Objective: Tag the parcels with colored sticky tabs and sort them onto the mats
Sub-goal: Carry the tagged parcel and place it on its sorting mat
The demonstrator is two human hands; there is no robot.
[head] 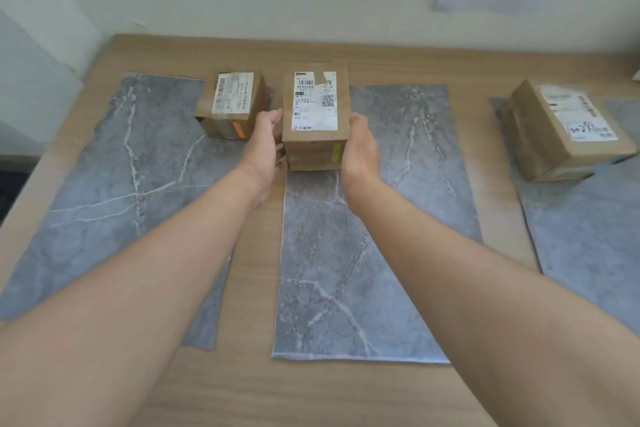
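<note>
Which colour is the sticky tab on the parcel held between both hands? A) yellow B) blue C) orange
A: the held parcel shows a yellow tab on its near face; the orange tab sits on the left parcel.

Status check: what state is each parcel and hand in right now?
Middle parcel: yellow-tabbed, gripped from both sides.
Left parcel: orange-tabbed, resting at left mat's far corner.
Right parcel: resting on right mat, tab unseen.
Left hand: grips middle parcel.
Right hand: grips middle parcel.
</note>
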